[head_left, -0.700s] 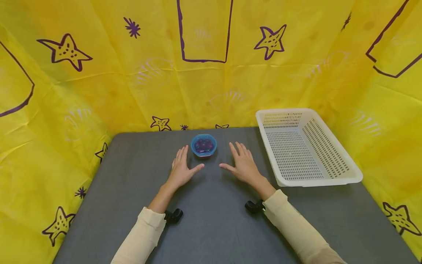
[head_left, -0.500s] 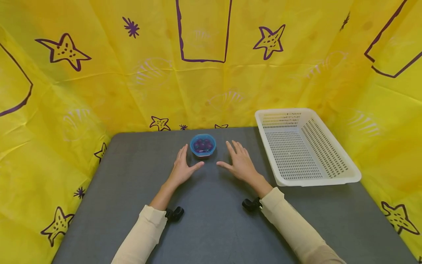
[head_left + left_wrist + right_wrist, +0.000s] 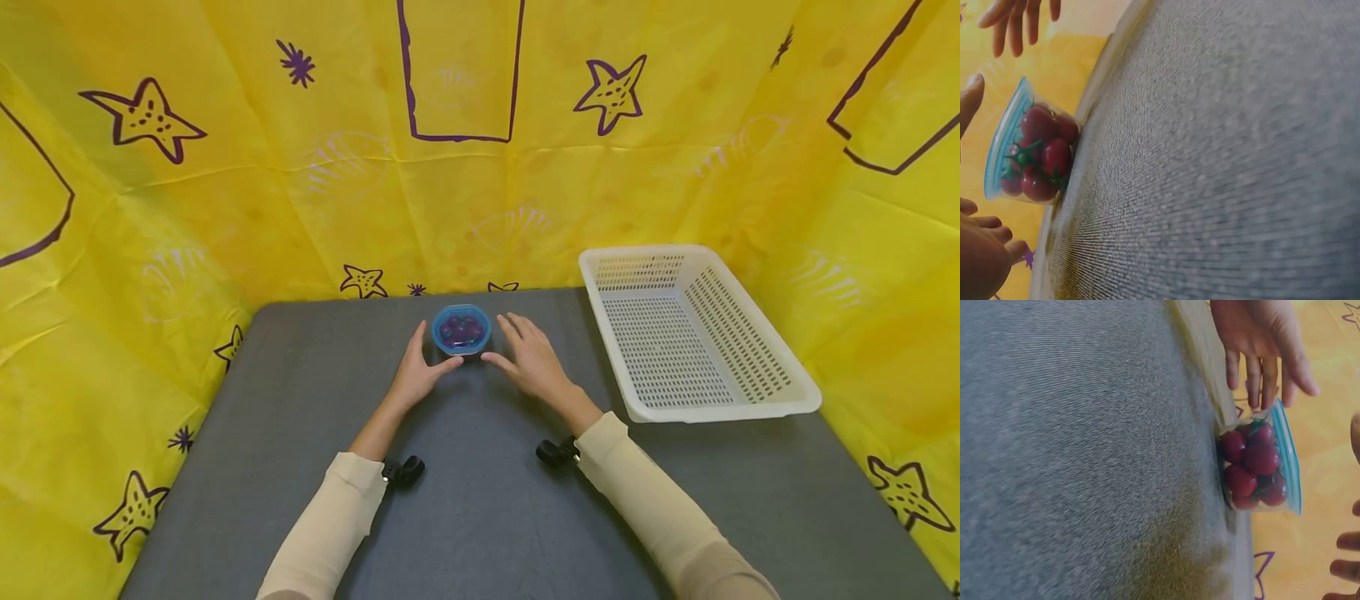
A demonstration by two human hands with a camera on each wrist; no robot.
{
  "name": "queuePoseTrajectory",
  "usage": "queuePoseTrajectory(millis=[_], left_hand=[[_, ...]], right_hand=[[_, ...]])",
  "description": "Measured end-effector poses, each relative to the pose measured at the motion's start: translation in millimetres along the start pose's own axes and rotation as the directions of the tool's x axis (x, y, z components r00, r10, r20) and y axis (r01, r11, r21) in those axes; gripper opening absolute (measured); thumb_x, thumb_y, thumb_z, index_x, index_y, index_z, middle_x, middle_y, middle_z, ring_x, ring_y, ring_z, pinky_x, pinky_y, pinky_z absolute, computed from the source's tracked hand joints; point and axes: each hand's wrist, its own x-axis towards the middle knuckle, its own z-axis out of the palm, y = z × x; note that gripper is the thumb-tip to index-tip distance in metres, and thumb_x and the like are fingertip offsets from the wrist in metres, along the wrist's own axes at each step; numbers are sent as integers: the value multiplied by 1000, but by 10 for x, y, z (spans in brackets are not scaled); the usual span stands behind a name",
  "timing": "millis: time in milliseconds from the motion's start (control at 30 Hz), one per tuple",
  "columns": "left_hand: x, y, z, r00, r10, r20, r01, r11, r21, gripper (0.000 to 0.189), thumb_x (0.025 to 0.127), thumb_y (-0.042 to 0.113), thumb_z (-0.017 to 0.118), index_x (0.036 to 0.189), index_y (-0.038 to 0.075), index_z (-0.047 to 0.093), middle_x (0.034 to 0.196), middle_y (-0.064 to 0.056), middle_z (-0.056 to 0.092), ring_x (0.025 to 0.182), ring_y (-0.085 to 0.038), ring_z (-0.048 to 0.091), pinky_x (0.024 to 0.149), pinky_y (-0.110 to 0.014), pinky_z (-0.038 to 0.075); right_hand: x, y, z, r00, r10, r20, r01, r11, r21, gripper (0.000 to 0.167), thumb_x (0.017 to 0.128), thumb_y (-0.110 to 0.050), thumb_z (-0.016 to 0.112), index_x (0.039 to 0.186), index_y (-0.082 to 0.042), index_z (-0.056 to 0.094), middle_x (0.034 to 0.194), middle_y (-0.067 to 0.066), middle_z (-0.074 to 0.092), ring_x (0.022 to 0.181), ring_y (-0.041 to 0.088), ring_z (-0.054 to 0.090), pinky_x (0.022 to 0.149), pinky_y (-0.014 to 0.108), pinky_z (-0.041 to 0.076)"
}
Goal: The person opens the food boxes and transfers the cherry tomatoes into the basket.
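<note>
Near the desk's far edge (image 3: 315,309), left hand (image 3: 414,375) and right hand (image 3: 534,364) were held wide beside the cherry-tomato tub (image 3: 461,330), best gripped evenly.

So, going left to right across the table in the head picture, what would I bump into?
The left hand, the clear plastic tub with a rounded blue lid, the right hand, the white rectangular plastic basket.

Left hand (image 3: 415,377), right hand (image 3: 536,364) bare; cream sleeves (image 3: 330,517); rounded black wrist cameras (image 3: 410,472).
</note>
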Motion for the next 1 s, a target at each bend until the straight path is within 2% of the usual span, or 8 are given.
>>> queuePoseTrajectory(millis=[233,433,567,833,1000], left_hand=[[101,-32,7,1000,5,30,-2,996,-92,104,85,32,76,155,1,5,162,-22,10,150,-37,14,119,-52,19],[178,-65,21,997,23,67,-14,991,-131,104,85,27,76,153,-4,3,161,-24,11,150,-37,14,120,-50,17],[211,-66,38,996,47,75,-36,989,-141,101,85,26,76,154,-2,8,161,-22,18,150,-35,17,120,-50,17],[262,-77,78,994,78,72,-61,975,-212,92,84,17,77,152,2,17,154,-20,32,144,-34,31,119,-50,23],[306,-92,98,993,69,91,-41,959,-281,92,84,11,76,152,1,14,155,-21,29,145,-34,31,119,-47,25]], right_hand=[[131,0,89,998,-63,7,63,998,20,59,96,-38,59,142,-4,47,145,21,48,136,38,44,112,55,33],[190,6,168,993,-100,57,99,995,17,52,96,-35,59,139,-7,51,144,18,50,135,35,46,110,54,36],[203,-2,199,989,-124,86,123,992,12,46,97,-32,60,135,-6,56,142,16,52,135,33,46,110,53,37],[230,-17,229,978,-191,81,192,981,-3,35,96,-22,61,126,-4,63,136,15,59,133,33,49,111,47,37],[239,13,240,973,-222,68,223,975,-11,32,95,-16,63,125,-4,64,134,14,61,133,32,50,110,46,39]])
